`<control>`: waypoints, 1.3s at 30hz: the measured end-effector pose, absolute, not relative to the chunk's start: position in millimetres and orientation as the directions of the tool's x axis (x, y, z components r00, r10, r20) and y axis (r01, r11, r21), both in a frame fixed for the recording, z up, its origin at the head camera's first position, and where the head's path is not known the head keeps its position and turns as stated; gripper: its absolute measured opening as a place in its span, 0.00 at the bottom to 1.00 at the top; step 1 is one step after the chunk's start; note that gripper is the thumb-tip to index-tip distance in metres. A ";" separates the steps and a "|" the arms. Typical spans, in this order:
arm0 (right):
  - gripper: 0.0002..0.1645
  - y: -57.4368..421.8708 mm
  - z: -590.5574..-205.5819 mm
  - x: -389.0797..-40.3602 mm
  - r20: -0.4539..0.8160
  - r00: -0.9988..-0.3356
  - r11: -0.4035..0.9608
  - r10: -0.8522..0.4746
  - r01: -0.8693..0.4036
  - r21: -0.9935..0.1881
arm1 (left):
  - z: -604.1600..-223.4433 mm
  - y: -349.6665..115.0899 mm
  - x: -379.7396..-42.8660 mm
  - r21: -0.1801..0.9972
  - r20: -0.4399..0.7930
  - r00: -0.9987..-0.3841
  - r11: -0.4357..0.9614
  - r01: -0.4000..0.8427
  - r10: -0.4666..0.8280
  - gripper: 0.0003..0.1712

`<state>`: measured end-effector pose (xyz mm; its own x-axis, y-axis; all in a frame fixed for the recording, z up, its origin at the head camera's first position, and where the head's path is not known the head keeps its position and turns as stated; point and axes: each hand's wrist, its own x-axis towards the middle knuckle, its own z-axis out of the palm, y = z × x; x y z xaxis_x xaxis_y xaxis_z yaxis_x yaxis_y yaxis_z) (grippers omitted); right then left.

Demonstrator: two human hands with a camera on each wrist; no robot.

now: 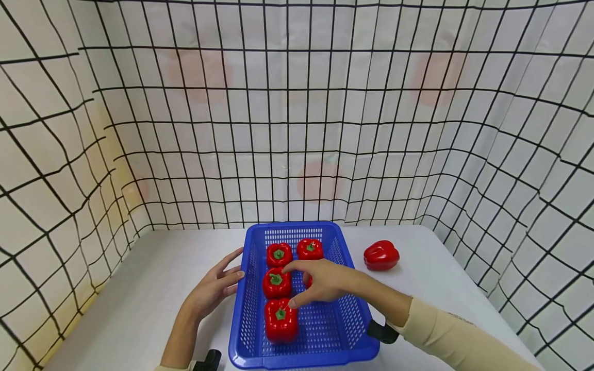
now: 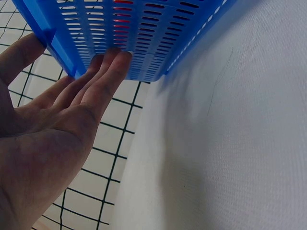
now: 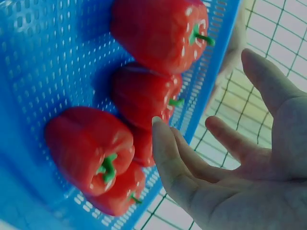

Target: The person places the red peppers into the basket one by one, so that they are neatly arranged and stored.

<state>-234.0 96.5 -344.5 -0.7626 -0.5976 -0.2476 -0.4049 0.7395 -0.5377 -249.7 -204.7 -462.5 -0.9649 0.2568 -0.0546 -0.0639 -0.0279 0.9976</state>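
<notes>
A blue plastic basket with slotted walls holds several red bell peppers with green stems. Three form its left column: a front pepper, a middle pepper and a back pepper. Another pepper sits at the back right, and one more is mostly hidden beneath my right hand. That hand hovers over the basket with thumb and fingers spread, holding nothing; the right wrist view shows its fingers apart from the peppers. My left hand rests extended fingers against the basket's left side, thumb near the rim in the left wrist view.
A loose red bell pepper lies on its side on the white table, right of the basket. White walls covered with a black grid net enclose the table at the back and both sides.
</notes>
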 end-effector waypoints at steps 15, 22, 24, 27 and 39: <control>0.42 144.7 -339.6 -244.3 -0.014 -0.902 0.740 -0.431 -0.345 -0.577 | -461.6 -205.4 -249.4 0.997 -0.064 -0.965 -0.021 -0.072 0.256 0.45; 0.36 170.2 -345.6 -253.8 0.175 -0.934 0.749 -0.311 -0.354 -0.560 | -461.2 -204.9 -249.3 0.996 -0.073 -0.964 -0.028 -0.083 0.254 0.46; 0.34 177.5 -348.7 -256.2 0.212 -0.937 0.759 -0.277 -0.349 -0.549 | -461.2 -204.7 -249.3 0.996 -0.071 -0.964 -0.028 -0.081 0.256 0.46; 0.33 188.2 -355.0 -259.9 0.263 -0.934 0.774 -0.244 -0.351 -0.528 | -461.3 -204.1 -249.4 0.997 -0.069 -0.964 -0.027 -0.079 0.258 0.46; 0.27 223.4 -387.8 -280.0 0.385 -0.919 0.808 -0.085 -0.290 -0.513 | -461.9 -203.8 -249.1 0.996 -0.077 -0.963 -0.026 -0.086 0.258 0.46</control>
